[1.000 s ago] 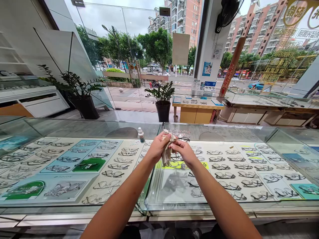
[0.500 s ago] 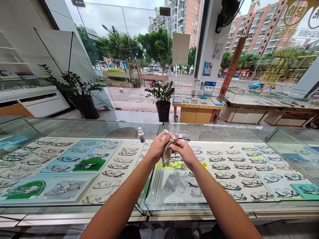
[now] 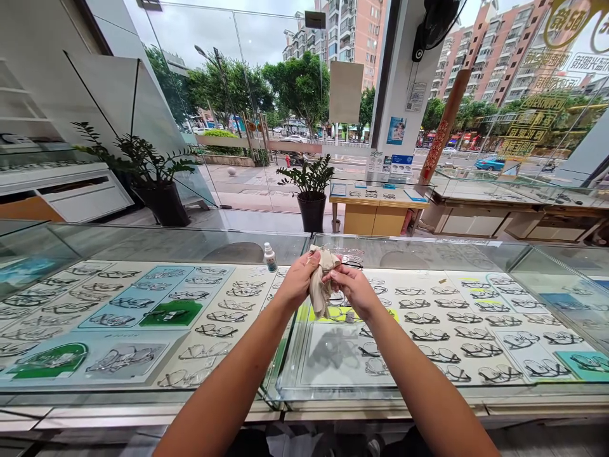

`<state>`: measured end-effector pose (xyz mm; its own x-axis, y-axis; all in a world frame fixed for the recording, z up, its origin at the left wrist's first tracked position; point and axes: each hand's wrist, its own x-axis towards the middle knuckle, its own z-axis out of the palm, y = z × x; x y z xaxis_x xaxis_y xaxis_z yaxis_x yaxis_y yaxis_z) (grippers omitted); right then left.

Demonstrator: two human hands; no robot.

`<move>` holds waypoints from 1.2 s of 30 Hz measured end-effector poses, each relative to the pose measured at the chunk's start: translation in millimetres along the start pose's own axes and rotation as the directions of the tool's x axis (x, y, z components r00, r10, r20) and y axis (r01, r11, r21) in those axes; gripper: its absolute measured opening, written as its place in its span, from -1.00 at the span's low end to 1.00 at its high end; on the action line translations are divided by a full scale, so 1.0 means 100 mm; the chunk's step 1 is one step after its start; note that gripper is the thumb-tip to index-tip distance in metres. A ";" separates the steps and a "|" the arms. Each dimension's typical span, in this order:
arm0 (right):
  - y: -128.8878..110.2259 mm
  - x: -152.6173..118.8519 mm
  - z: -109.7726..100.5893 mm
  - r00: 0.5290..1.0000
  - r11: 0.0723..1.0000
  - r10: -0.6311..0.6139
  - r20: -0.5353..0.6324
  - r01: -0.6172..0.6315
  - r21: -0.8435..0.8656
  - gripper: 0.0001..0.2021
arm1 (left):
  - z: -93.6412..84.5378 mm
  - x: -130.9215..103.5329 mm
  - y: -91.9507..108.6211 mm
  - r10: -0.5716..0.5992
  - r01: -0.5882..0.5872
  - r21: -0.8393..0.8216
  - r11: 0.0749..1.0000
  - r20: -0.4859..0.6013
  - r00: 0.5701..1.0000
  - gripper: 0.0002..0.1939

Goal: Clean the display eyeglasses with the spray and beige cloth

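Note:
A crumpled beige cloth (image 3: 320, 289) hangs from my left hand (image 3: 297, 279), whose fingers are closed around its upper part. My right hand (image 3: 352, 287) is closed in a pinch at the cloth's right edge. Its fingertips touch the cloth, and any thin object inside the folds is hidden. Just beyond the right knuckles shows a dark eyeglass frame part (image 3: 353, 264); whether it is held or lies behind the hand is unclear. Both hands are above the glass display counter (image 3: 328, 397). A small white bottle (image 3: 270, 259) stands upright on the counter, left of my left hand.
Under the glass lie rows of eyeglasses (image 3: 429, 334), on both sides of my arms. A green display piece (image 3: 171, 315) sits in the left case. Past the counter are a potted plant (image 3: 311, 212) and a wooden table (image 3: 371, 219) before the glass front.
The cloth has been shifted in my fingers; more of it now spreads between the hands and at the top. My right hand has moved only slightly. The bottle stays in place.

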<state>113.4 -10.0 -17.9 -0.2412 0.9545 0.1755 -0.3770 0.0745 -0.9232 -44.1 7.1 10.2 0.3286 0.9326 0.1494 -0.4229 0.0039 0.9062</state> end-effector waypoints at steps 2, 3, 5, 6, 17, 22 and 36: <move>0.00 0.00 0.00 1.000 1.000 -0.001 -0.003 0.001 0.027 -0.63 | 0.03 -0.02 0.02 0.011 -0.011 0.000 1.000 0.000 1.000 -0.42; 0.00 0.00 0.00 1.000 1.000 -0.010 0.004 0.010 0.022 -0.63 | 0.04 -0.03 0.02 0.020 -0.020 0.006 1.000 -0.016 1.000 -0.41; 0.01 -0.01 0.02 0.999 0.999 -0.035 0.028 0.036 -0.018 -0.64 | 0.06 -0.03 -0.01 0.043 -0.042 0.018 0.999 -0.071 0.997 -0.41; 0.02 -0.01 0.04 0.998 0.998 -0.044 0.039 0.045 -0.041 -0.65 | 0.07 -0.02 -0.03 0.055 -0.053 0.024 0.998 -0.102 0.993 -0.41; -0.01 -0.03 0.06 1.000 0.995 0.001 -0.009 0.000 0.096 -0.63 | 0.06 -0.04 0.04 0.086 -0.085 0.086 0.993 -0.013 0.996 -0.44; 0.04 -0.06 0.12 0.996 0.998 -0.059 0.065 0.061 -0.020 -0.67 | 0.08 -0.04 -0.02 0.147 -0.127 0.129 0.983 -0.156 0.977 -0.41; 0.02 -0.05 0.12 1.000 0.998 -0.015 0.022 0.014 0.060 -0.64 | 0.08 -0.03 0.00 0.113 -0.101 0.114 0.988 -0.101 0.988 -0.44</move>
<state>103.6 -18.4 -16.7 -0.2554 0.9466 0.1970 -0.4331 0.0702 -0.8986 -38.4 1.0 12.4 0.1915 0.9588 0.2098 -0.3551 -0.1316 0.9255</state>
